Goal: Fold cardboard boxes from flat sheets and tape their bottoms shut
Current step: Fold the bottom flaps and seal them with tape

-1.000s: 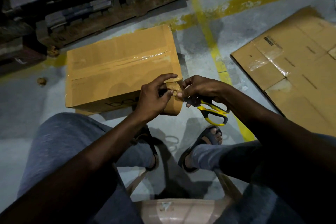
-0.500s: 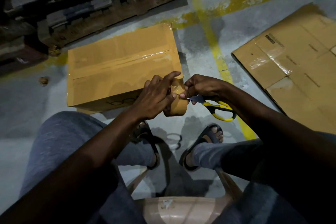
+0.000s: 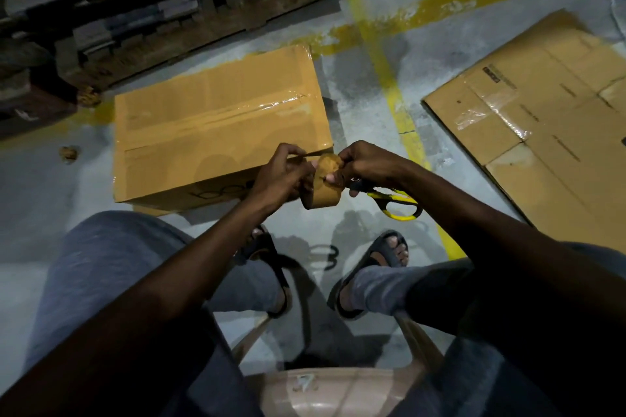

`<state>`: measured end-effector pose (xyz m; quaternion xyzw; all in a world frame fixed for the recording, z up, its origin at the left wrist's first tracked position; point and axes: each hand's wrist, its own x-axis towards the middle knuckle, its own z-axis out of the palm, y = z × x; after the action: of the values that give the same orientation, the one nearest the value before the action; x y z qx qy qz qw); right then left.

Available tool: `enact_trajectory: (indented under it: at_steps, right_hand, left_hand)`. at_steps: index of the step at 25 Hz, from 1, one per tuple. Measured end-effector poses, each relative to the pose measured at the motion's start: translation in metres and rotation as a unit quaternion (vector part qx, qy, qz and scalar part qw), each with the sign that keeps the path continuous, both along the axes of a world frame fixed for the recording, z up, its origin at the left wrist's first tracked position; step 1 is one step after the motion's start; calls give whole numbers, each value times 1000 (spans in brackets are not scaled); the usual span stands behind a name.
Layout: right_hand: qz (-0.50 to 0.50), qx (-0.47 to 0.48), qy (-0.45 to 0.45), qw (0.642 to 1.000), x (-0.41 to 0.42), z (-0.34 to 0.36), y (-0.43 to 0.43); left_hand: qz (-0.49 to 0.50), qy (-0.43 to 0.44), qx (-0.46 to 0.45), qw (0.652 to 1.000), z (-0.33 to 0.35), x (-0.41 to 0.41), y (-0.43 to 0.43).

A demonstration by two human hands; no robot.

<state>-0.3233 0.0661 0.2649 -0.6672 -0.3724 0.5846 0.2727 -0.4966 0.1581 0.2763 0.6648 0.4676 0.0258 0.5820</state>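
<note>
Grey concrete floor with worn yellow lines underfoot. Between the hands, tape roll, up on edge and held in the air, just nearer than the box's near corner. Changed within the last second: free end found and lifted. Thin strip now stretched from the roll's top to the left hand, pinched there between thumb and fingertips, no longer wrapped around the roll as a second ago. Right hand curled on the roll's rim, lower fingers hooked round the black-and-yellow scissors, blades hidden behind the hand. Most likely meaning: hunt for the tape end over, roll ready for the next seam. Beyond the left hand, cardboard box folded up, upward face — presumably its bottom — already taped along the seam. Well out past the right hand, flat sheets lying on the floor, probably next in line. Far beyond the left hand, dark wooden pallet.
</note>
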Motion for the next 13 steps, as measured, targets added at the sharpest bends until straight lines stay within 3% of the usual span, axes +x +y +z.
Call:
enact_trajectory:
  at_steps: [4, 7, 13]
  right_hand:
    - [10, -2, -53, 999, 5, -8, 1]
    - [15, -9, -26, 999, 13, -12, 0]
    - [-88, -33, 13, 995, 41, -34, -1]
  left_hand:
    - [10, -4, 57, 998, -6, 16, -13]
    - [82, -9, 34, 996, -14, 28, -12]
    - [89, -39, 11, 995, -38, 67, -14]
